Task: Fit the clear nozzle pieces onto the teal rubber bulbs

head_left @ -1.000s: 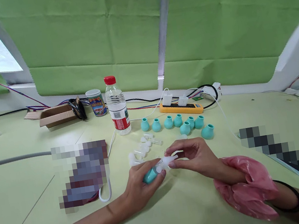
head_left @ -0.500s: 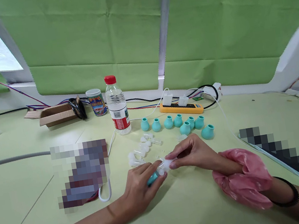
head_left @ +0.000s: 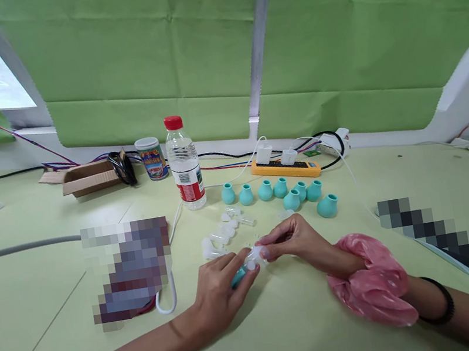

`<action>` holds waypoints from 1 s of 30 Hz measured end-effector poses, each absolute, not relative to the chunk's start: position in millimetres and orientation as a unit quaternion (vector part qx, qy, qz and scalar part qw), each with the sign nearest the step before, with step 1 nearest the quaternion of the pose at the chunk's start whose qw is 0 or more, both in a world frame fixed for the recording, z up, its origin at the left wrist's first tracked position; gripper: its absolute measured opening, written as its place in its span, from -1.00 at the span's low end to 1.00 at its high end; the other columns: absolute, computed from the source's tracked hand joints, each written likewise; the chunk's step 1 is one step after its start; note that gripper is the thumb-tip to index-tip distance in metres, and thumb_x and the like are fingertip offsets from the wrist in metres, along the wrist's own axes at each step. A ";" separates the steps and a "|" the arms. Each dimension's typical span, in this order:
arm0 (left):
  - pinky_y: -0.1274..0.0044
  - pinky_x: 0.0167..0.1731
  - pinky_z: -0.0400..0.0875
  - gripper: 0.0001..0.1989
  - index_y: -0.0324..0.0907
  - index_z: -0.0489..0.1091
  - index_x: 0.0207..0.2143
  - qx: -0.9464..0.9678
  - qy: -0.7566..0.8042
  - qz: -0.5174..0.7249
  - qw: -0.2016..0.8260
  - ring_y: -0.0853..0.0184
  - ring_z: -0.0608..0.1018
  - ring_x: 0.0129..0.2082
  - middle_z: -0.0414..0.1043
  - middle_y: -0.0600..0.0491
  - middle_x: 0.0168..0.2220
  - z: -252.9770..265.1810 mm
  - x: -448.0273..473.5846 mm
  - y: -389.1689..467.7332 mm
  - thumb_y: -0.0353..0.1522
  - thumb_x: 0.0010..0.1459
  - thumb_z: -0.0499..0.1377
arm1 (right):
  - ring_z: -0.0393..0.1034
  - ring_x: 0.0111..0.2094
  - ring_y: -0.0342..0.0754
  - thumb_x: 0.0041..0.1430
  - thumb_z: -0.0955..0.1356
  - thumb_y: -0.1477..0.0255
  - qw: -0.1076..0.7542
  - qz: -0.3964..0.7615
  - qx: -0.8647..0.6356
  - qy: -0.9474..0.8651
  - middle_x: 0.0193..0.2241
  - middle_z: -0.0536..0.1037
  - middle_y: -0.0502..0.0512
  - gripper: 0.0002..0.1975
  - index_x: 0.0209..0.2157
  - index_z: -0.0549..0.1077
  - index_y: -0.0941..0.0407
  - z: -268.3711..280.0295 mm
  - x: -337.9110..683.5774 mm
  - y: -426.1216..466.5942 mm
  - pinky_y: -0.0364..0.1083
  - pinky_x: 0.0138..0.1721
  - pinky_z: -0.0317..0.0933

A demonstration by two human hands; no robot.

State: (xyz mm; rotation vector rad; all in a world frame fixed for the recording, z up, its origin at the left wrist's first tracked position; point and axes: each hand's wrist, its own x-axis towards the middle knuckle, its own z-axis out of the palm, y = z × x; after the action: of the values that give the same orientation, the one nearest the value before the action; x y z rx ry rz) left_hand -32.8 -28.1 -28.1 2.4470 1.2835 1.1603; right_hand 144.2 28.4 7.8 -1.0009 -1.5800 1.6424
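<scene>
My left hand (head_left: 217, 289) is closed around a teal rubber bulb (head_left: 238, 277), most of which the fingers hide. At the bulb's end sits a clear plastic tube fitting (head_left: 253, 259). The fingertips of my right hand (head_left: 299, 242) pinch this fitting from the other side. Just beyond the hands lie several loose translucent plastic pieces (head_left: 220, 237), some of them tube-shaped. Farther back several more teal rubber bulbs (head_left: 327, 206) stand or lean on the table in an uneven row.
A water bottle (head_left: 187, 174) with a red cap stands behind the loose pieces, with a can (head_left: 152, 159) and a cardboard box (head_left: 90, 179) to its left. An orange power strip (head_left: 285, 168) lies at the back. Blurred-out devices lie at both sides, with cables nearby.
My right hand has shifted slightly left, closer to the left hand, and the clear fitting sits nearer the teal bulb. The left hand has hardly moved.
</scene>
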 end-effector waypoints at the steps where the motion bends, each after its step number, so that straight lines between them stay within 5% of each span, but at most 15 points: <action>1: 0.57 -0.51 0.32 -0.76 -0.28 0.31 -0.18 0.816 0.427 0.385 0.070 0.37 0.45 -0.51 0.40 -0.01 -0.49 -27.8 -32.6 -28.3 -0.37 0.11 0.02 | 0.40 -0.55 -0.16 -0.34 0.47 0.52 0.314 0.636 -0.378 -0.595 -0.55 0.54 0.05 -0.79 -0.49 0.53 0.17 7.7 144.4 29.3 -0.21 -0.47 0.34; 10: 0.55 -0.40 0.35 -0.77 -0.22 0.27 -0.16 0.810 0.396 0.423 0.090 0.37 0.45 -0.43 0.41 0.01 -0.40 -29.0 -32.5 -27.1 -0.41 0.08 0.05 | 0.42 -0.53 -0.14 -0.33 0.46 0.53 0.320 0.602 -0.376 -0.627 -0.55 0.54 0.04 -0.79 -0.48 0.53 0.16 18.6 145.4 21.8 -0.23 -0.49 0.33; 16: 0.33 -0.09 0.21 -0.57 -0.20 0.06 -0.01 0.767 0.422 0.472 0.102 0.22 0.22 -0.02 0.15 -0.14 -0.04 -20.9 -31.4 -26.5 -0.42 0.05 0.06 | 0.43 -0.52 -0.11 -0.29 0.46 0.49 0.471 0.425 -0.392 -0.666 -0.51 0.55 0.03 -0.83 -0.50 0.52 0.14 51.2 158.6 21.7 -0.19 -0.47 0.37; 24: 0.56 -0.58 0.22 -0.94 -0.24 0.28 -0.43 0.896 0.246 0.358 -0.088 0.39 0.32 -0.55 0.25 0.06 -0.58 -24.2 -39.0 -25.5 -0.46 -0.03 0.04 | 0.43 -0.53 -0.06 -0.16 0.41 0.39 0.533 0.131 -0.432 -0.716 -0.50 0.54 0.07 -0.82 -0.44 0.51 0.17 39.2 190.5 71.9 -0.09 -0.48 0.39; 27: 0.37 -0.34 0.29 -0.72 -0.23 0.31 -0.22 0.910 0.284 0.254 -0.162 0.14 0.37 -0.24 0.35 -0.12 -0.24 -21.3 -36.7 -26.3 -0.31 0.01 0.03 | 0.43 -0.56 -0.07 -0.12 0.38 0.41 0.528 0.089 -0.428 -0.729 -0.51 0.54 0.09 -0.81 -0.41 0.50 0.20 27.7 191.4 83.8 -0.11 -0.50 0.38; 30: 0.07 -0.09 0.01 -0.49 -0.15 0.10 0.05 0.875 0.424 0.187 -0.142 -0.10 0.06 0.07 -0.02 -0.17 0.12 -21.9 -32.6 -24.4 -0.18 0.05 -0.01 | 0.43 -0.55 -0.07 -0.09 0.36 0.42 0.544 0.078 -0.417 -0.724 -0.53 0.53 0.10 -0.81 -0.39 0.50 0.23 22.1 190.7 91.1 -0.11 -0.45 0.38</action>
State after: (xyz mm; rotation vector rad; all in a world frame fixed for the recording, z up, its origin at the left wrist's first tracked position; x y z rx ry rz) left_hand -32.6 -24.4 -21.9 3.0280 1.4676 0.6471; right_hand 190.7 91.1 22.1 -0.9886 -1.7188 0.1851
